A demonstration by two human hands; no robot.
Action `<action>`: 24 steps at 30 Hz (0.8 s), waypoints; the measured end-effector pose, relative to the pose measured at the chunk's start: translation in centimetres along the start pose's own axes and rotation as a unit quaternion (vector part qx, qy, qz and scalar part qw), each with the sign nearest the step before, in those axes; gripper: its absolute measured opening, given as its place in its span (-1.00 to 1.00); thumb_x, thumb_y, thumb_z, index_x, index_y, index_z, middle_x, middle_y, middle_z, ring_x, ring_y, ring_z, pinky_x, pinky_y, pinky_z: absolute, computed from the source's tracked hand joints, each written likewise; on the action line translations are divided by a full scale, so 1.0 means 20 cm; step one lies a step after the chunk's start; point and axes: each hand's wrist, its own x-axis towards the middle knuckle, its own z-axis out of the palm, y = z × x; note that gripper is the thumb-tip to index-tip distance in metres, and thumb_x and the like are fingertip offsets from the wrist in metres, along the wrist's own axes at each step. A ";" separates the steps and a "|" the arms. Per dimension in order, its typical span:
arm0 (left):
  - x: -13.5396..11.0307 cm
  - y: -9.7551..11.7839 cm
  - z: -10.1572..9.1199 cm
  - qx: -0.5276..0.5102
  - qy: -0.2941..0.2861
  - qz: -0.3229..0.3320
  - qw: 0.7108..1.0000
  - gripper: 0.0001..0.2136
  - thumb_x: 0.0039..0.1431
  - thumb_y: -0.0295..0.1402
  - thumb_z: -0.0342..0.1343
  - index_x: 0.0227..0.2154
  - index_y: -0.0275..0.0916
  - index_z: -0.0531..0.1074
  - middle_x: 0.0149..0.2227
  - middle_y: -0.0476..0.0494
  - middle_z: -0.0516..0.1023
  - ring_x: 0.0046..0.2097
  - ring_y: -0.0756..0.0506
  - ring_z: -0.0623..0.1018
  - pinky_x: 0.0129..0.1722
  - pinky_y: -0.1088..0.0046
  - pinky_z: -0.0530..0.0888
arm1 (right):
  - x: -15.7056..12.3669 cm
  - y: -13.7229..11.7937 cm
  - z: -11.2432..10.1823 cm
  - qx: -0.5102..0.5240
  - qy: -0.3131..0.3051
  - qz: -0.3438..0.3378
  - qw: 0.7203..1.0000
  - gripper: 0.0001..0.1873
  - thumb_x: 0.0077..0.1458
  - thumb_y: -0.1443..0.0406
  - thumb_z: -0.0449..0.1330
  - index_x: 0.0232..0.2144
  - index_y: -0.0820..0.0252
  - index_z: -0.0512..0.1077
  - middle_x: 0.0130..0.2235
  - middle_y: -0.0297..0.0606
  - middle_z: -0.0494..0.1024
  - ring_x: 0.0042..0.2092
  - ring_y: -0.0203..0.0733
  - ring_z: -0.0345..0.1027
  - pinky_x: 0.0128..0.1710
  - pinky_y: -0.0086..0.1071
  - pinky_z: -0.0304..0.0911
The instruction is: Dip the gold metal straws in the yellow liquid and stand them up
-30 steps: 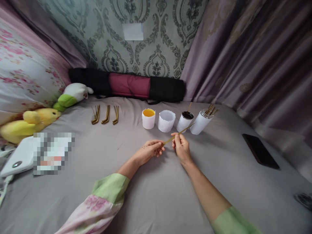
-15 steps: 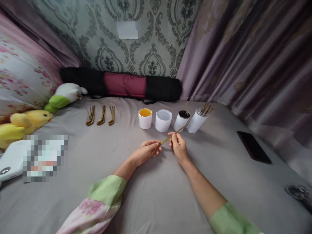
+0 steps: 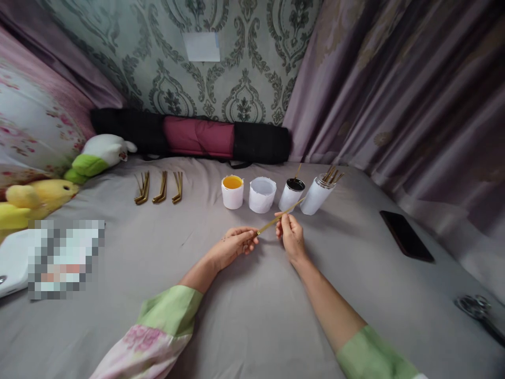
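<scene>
A thin golden stick [image 3: 272, 223] is held between both my hands above the grey bedsheet [image 3: 252, 316]. My left hand [image 3: 234, 246] pinches its near end, fingers closed. My right hand [image 3: 291, 237] is closed round its middle, and the far end points up toward the cups. Just behind stand a white cup of yellow liquid [image 3: 232, 191], an empty-looking white cup [image 3: 262, 194], a white cup of dark liquid [image 3: 291, 194] with a stick in it, and a tilted white jar [image 3: 316, 195] holding several sticks.
Three bundles of bent golden sticks [image 3: 160, 187] lie at the back left. Stuffed toys [image 3: 35, 197] and a white device [image 3: 16, 263] sit at the left. A dark phone [image 3: 406, 236] lies at the right, a metal object [image 3: 475, 308] near the right edge. A black-and-maroon roll [image 3: 197, 137] lines the wall.
The view has shifted slightly, so everything sits a little further left. Both hands keep their hold on the stick, with hardly any movement.
</scene>
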 end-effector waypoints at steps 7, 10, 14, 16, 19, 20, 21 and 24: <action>0.00 0.00 -0.01 0.003 0.000 -0.002 1.000 -0.73 -0.03 -0.30 0.14 -0.27 -0.36 0.41 -0.44 -0.13 0.43 -0.51 0.08 0.38 -0.56 0.59 0.24 | 0.03 -0.01 -0.04 0.038 0.040 -0.011 0.998 -0.63 0.03 0.02 0.00 -0.33 0.19 0.35 -0.51 -0.41 0.24 -0.60 -0.47 0.08 -0.68 -0.57 0.03; 0.00 -0.01 -0.01 0.010 -0.005 0.000 1.000 -0.73 -0.02 -0.30 0.13 -0.26 -0.36 0.41 -0.43 -0.13 0.42 -0.50 0.09 0.38 -0.56 0.59 0.24 | 0.05 -0.02 -0.06 0.060 0.050 -0.014 0.997 -0.64 0.04 0.04 0.00 -0.33 0.19 0.35 -0.50 -0.41 0.23 -0.60 -0.48 0.07 -0.67 -0.57 0.02; 0.00 -0.01 -0.01 0.014 -0.005 0.000 1.000 -0.72 -0.02 -0.29 0.13 -0.26 -0.36 0.40 -0.43 -0.12 0.42 -0.51 0.09 0.37 -0.56 0.59 0.24 | 0.07 -0.04 -0.09 0.087 0.074 -0.008 0.993 -0.64 0.01 0.03 0.03 -0.36 0.19 0.35 -0.50 -0.42 0.23 -0.59 -0.48 0.07 -0.66 -0.55 0.04; 0.00 -0.01 -0.01 0.013 -0.002 -0.001 1.000 -0.72 -0.02 -0.29 0.13 -0.26 -0.36 0.40 -0.43 -0.12 0.42 -0.50 0.09 0.37 -0.55 0.58 0.24 | 0.08 -0.05 -0.11 0.098 0.085 -0.007 0.992 -0.64 0.00 0.02 0.04 -0.37 0.19 0.35 -0.51 -0.42 0.23 -0.60 -0.47 0.08 -0.66 -0.54 0.04; 0.00 0.00 -0.01 0.016 0.002 -0.003 1.000 -0.72 -0.03 -0.29 0.14 -0.26 -0.35 0.40 -0.43 -0.13 0.43 -0.50 0.08 0.37 -0.55 0.58 0.24 | 0.09 -0.06 -0.12 0.103 0.096 -0.008 0.990 -0.65 -0.01 0.03 0.05 -0.36 0.19 0.36 -0.51 -0.42 0.24 -0.60 -0.47 0.08 -0.66 -0.53 0.04; 0.00 0.00 -0.01 0.018 0.002 -0.004 1.000 -0.72 -0.03 -0.29 0.14 -0.26 -0.35 0.40 -0.43 -0.13 0.43 -0.50 0.08 0.36 -0.56 0.58 0.23 | 0.09 -0.07 -0.13 0.104 0.099 -0.009 0.990 -0.65 -0.01 0.03 0.05 -0.36 0.19 0.36 -0.51 -0.42 0.24 -0.60 -0.47 0.08 -0.66 -0.52 0.03; 0.00 0.00 -0.01 0.020 0.003 -0.004 1.000 -0.72 -0.03 -0.29 0.14 -0.26 -0.35 0.40 -0.43 -0.13 0.43 -0.50 0.08 0.36 -0.56 0.58 0.23 | 0.09 -0.07 -0.13 0.105 0.102 -0.011 0.989 -0.66 0.00 0.04 0.05 -0.36 0.18 0.35 -0.51 -0.42 0.24 -0.60 -0.47 0.08 -0.66 -0.52 0.03; 0.00 0.00 0.00 0.020 0.004 -0.005 1.000 -0.72 -0.04 -0.29 0.15 -0.27 -0.35 0.40 -0.44 -0.12 0.43 -0.50 0.08 0.37 -0.55 0.58 0.24 | 0.10 -0.08 -0.15 0.106 0.108 -0.015 0.988 -0.68 0.00 0.04 0.04 -0.37 0.17 0.34 -0.51 -0.42 0.23 -0.59 -0.46 0.09 -0.66 -0.52 0.03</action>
